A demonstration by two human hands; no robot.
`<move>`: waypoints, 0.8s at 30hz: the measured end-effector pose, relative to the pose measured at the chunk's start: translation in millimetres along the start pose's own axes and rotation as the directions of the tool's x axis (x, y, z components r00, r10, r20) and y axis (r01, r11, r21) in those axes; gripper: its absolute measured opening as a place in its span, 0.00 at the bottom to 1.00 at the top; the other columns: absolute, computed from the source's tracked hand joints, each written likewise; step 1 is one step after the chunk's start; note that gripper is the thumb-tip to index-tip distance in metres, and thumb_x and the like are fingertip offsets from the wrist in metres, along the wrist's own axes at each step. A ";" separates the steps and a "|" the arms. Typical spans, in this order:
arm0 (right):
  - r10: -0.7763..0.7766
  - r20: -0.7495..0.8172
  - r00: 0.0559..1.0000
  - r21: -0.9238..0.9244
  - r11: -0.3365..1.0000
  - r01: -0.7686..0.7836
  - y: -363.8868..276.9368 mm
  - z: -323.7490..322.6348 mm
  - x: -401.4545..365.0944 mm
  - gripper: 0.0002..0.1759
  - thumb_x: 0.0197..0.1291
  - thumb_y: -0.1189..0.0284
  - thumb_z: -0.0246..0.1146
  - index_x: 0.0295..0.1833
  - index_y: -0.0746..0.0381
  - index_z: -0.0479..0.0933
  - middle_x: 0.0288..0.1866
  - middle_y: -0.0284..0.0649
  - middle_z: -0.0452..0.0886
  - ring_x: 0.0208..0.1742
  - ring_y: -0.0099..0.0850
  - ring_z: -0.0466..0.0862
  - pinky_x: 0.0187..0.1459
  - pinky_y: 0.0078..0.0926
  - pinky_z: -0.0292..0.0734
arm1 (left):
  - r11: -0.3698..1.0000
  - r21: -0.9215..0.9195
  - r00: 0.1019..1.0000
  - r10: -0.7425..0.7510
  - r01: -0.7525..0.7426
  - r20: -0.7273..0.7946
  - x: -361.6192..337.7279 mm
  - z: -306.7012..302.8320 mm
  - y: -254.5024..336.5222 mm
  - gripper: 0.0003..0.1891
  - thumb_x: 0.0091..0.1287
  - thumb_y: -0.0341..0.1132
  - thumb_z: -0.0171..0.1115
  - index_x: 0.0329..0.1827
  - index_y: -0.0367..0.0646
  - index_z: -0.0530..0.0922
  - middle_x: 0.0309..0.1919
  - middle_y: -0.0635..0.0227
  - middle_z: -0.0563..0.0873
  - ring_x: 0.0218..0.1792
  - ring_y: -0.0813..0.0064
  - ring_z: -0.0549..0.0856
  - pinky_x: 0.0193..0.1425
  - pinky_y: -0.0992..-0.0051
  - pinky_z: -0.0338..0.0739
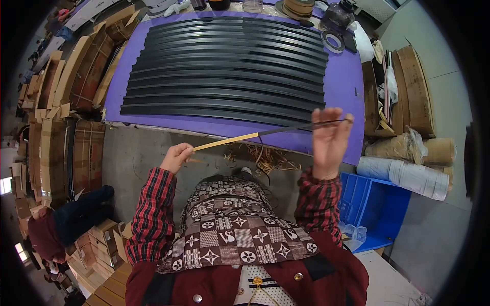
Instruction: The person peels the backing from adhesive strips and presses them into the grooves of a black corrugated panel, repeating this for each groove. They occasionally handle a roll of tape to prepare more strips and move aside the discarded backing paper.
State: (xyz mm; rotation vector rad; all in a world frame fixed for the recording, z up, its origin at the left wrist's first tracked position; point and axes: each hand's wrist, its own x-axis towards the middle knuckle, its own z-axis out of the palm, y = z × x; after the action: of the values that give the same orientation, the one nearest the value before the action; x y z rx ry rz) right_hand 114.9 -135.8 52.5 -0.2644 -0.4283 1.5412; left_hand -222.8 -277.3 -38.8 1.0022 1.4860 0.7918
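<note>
My left hand (pixel 177 156) is closed on the end of a tan strip (pixel 227 141) in front of the table. From the strip's right part a black strip (pixel 286 129) runs to my right hand (pixel 329 137). That hand is raised at the table's front right, palm showing; its thumb or fingertip meets the black strip's end while other fingers are blurred. Behind both hands, a stack of long black ribbed strips (pixel 224 71) lies side by side on the purple tabletop (pixel 344 102).
Tape rolls (pixel 333 42) and jars (pixel 337 18) stand along the table's back. Cardboard boxes (pixel 87 153) line the left, where a person (pixel 51 229) bends. At right are wrapped rolls (pixel 403 176) and a blue crate (pixel 357 196). Tan scraps (pixel 268 160) lie under the table edge.
</note>
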 end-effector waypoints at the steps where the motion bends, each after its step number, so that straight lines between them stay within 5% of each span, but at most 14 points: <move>1: -0.051 0.024 0.998 -0.006 0.999 0.051 -23.1 -10.1 14.0 0.04 0.58 0.70 0.52 0.39 0.55 0.70 0.41 0.35 0.75 0.42 0.27 0.75 0.48 0.33 0.68 | 0.997 0.071 0.996 0.027 -0.021 -0.086 1.7 -11.4 -32.6 0.09 0.62 0.35 0.50 0.29 0.39 0.74 0.19 0.77 0.72 0.24 0.85 0.70 0.29 0.84 0.64; 4: -0.188 -0.020 0.982 0.003 0.982 0.188 -97.3 -46.1 52.9 0.03 0.58 0.70 0.52 0.36 0.56 0.70 0.31 0.30 0.72 0.33 0.23 0.73 0.42 0.25 0.71 | 0.907 0.419 0.909 0.213 -0.048 -0.358 6.7 -49.7 -119.9 0.10 0.57 0.36 0.53 0.27 0.37 0.76 0.24 0.64 0.79 0.32 0.69 0.77 0.38 0.74 0.70; 6: -0.224 0.029 0.974 0.080 0.972 0.221 -154.8 -71.0 74.5 0.04 0.59 0.71 0.51 0.33 0.59 0.68 0.25 0.30 0.67 0.28 0.21 0.69 0.37 0.17 0.71 | 0.853 0.521 0.909 0.190 0.034 -0.371 6.6 -71.6 -140.3 0.10 0.57 0.35 0.53 0.26 0.37 0.76 0.24 0.61 0.78 0.33 0.67 0.78 0.38 0.72 0.71; 8: -0.374 -0.027 0.927 -0.155 0.918 0.365 -203.7 -70.0 88.0 0.05 0.58 0.74 0.51 0.30 0.62 0.66 0.23 0.30 0.63 0.25 0.20 0.66 0.30 0.13 0.69 | 0.783 0.611 0.906 0.171 0.114 -0.388 18.0 -76.0 -150.6 0.10 0.56 0.35 0.53 0.25 0.37 0.77 0.24 0.58 0.78 0.33 0.65 0.78 0.39 0.70 0.71; 10: -0.436 -0.069 0.897 -0.390 0.840 0.378 -271.8 -86.5 107.2 0.04 0.56 0.78 0.50 0.29 0.64 0.65 0.22 0.31 0.61 0.23 0.20 0.64 0.25 0.14 0.66 | 0.702 0.636 0.896 -0.010 0.322 -0.444 33.6 -81.7 -156.6 0.11 0.54 0.37 0.54 0.23 0.39 0.79 0.26 0.53 0.79 0.32 0.59 0.79 0.37 0.67 0.72; 11: -0.449 -0.070 0.891 -0.365 0.843 0.396 -303.2 -82.4 117.6 0.03 0.54 0.80 0.51 0.29 0.64 0.64 0.21 0.31 0.60 0.21 0.21 0.63 0.22 0.15 0.64 | 0.669 0.664 0.921 -0.082 0.333 -0.380 48.1 -79.9 -178.6 0.11 0.54 0.38 0.53 0.25 0.40 0.79 0.26 0.53 0.79 0.31 0.57 0.79 0.36 0.65 0.73; 13: -0.650 -0.028 0.759 -0.704 0.552 0.447 -371.9 -61.7 142.7 0.04 0.53 0.80 0.52 0.29 0.61 0.65 0.27 0.35 0.66 0.24 0.23 0.64 0.24 0.17 0.62 | 0.474 0.816 0.942 -0.222 0.331 -0.253 73.8 -67.0 -187.3 0.12 0.53 0.41 0.54 0.30 0.43 0.79 0.27 0.54 0.80 0.31 0.56 0.79 0.35 0.63 0.73; 14: -0.737 0.000 0.676 -0.824 0.384 0.418 -398.2 -43.0 154.6 0.03 0.53 0.80 0.52 0.31 0.61 0.66 0.27 0.35 0.67 0.24 0.22 0.64 0.23 0.16 0.61 | 0.419 0.886 0.938 -0.343 0.198 -0.048 85.9 -58.9 -177.3 0.13 0.53 0.41 0.54 0.34 0.43 0.79 0.29 0.54 0.80 0.33 0.56 0.79 0.38 0.62 0.73; 17: -0.840 0.217 0.498 -0.971 -0.131 0.201 -422.8 49.6 190.0 0.02 0.54 0.77 0.52 0.34 0.61 0.67 0.29 0.34 0.69 0.23 0.20 0.64 0.23 0.14 0.61 | 0.823 0.560 0.920 -0.138 -0.100 0.367 83.2 -57.3 -84.9 0.17 0.56 0.42 0.56 0.42 0.38 0.76 0.35 0.60 0.81 0.37 0.64 0.80 0.44 0.69 0.73; 19: -0.770 0.379 0.514 -0.921 -0.367 0.131 -359.5 133.3 220.7 0.04 0.55 0.76 0.52 0.37 0.62 0.67 0.29 0.33 0.70 0.23 0.19 0.64 0.23 0.13 0.60 | 0.957 -0.009 0.811 -0.240 0.289 0.533 100.9 -86.8 -44.4 0.13 0.58 0.37 0.54 0.39 0.35 0.76 0.31 0.65 0.81 0.31 0.75 0.80 0.38 0.76 0.74; 21: -0.608 0.502 0.615 -0.840 -0.513 0.178 -255.9 204.6 266.0 0.06 0.56 0.74 0.52 0.39 0.62 0.68 0.30 0.32 0.72 0.23 0.17 0.63 0.23 0.11 0.59 | 0.997 -0.072 0.971 -0.011 0.029 0.238 130.0 -148.5 -9.1 0.11 0.59 0.37 0.54 0.35 0.36 0.77 0.22 0.66 0.80 0.23 0.83 0.78 0.30 0.81 0.73; 22: -0.509 0.523 0.683 -0.811 -0.544 0.216 -206.4 226.0 295.6 0.07 0.56 0.74 0.52 0.41 0.62 0.68 0.30 0.32 0.73 0.23 0.16 0.63 0.22 0.11 0.59 | 0.997 -0.072 1.000 0.002 -0.004 -0.030 151.2 -179.3 -13.3 0.10 0.58 0.36 0.54 0.32 0.37 0.77 0.23 0.63 0.80 0.26 0.76 0.80 0.32 0.77 0.73; 23: -0.406 0.540 0.737 -0.788 -0.551 0.273 -149.1 242.3 319.8 0.08 0.57 0.73 0.52 0.42 0.62 0.68 0.31 0.32 0.73 0.23 0.16 0.63 0.22 0.10 0.59 | 0.953 0.233 0.899 0.267 -0.193 -0.348 172.9 -213.3 -17.6 0.08 0.57 0.34 0.54 0.31 0.38 0.77 0.26 0.59 0.80 0.31 0.68 0.80 0.35 0.73 0.72; 24: -0.300 0.514 0.804 -0.793 -0.523 0.312 -89.8 248.3 341.6 0.09 0.57 0.72 0.52 0.43 0.62 0.69 0.31 0.31 0.74 0.23 0.15 0.63 0.22 0.10 0.59 | 0.954 0.266 0.791 0.267 -0.137 -0.551 189.6 -247.8 -8.3 0.07 0.56 0.32 0.53 0.32 0.39 0.77 0.29 0.57 0.79 0.35 0.60 0.78 0.39 0.70 0.71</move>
State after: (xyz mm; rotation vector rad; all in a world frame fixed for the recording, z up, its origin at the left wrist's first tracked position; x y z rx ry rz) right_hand 82.5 176.8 348.5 -1.3726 -1.7121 -0.0859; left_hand -472.1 -95.8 -87.2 1.1544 2.0475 1.1920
